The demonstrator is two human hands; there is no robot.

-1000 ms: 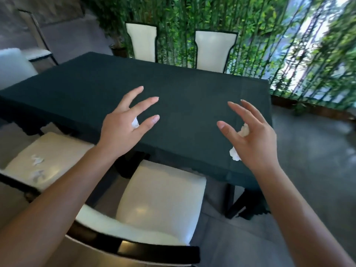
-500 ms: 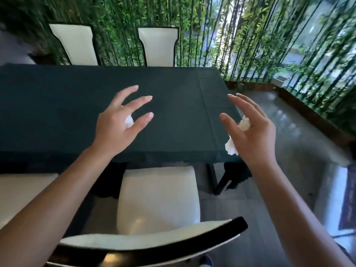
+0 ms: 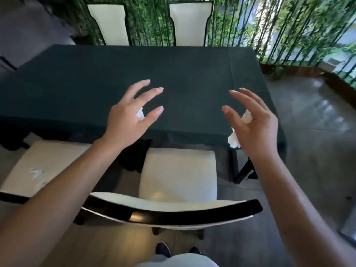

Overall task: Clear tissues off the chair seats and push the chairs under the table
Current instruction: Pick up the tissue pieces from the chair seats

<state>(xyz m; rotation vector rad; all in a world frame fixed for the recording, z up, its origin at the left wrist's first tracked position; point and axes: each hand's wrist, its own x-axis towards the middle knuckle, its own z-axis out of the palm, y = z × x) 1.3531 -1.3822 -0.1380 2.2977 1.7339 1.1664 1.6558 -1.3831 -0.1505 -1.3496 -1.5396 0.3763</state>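
The surface (image 3: pixel 134 74) lies far of both hands; the near chair (image 3: pixel 178 176), seat bare, sits directly below them, its backrest running left-right, equally near each. Left chair (image 3: pixel 48 166) bears 2 tissue scraps (image 3: pixel 36 173). Left hand (image 3: pixel 129 120) and right hand (image 3: pixel 254 124), fingers spread, each hold a crumpled tissue (image 3: pixel 234 140).

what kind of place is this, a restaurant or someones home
Probably a restaurant or café dining area, though a home patio can't be ruled out. A long table under a dark green cloth has matching white-cushioned chairs on both sides, and a bamboo screen lines the far edge.
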